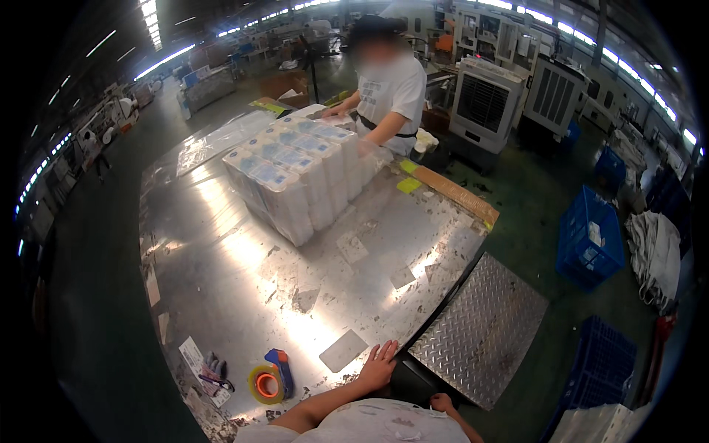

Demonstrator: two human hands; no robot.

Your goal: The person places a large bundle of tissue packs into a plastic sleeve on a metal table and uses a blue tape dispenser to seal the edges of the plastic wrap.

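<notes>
Along the metal table's (244, 317) five o'clock edge, the left hand (380, 365) rests flat, fingers spread apart. From it, the tape dispenser (278, 367) lies at nine o'clock, the wrapped white packs (303, 173) at eleven, a co-worker (391, 96) at twelve. At four, the right hand (442, 403) looks curled; I cannot tell its grip.

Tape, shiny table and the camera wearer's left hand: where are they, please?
Tape (252, 384): head view, on its yellow ring.
Shiny table (221, 295): head view, on its bare left part.
Left hand (378, 367): head view, on its back.
</notes>
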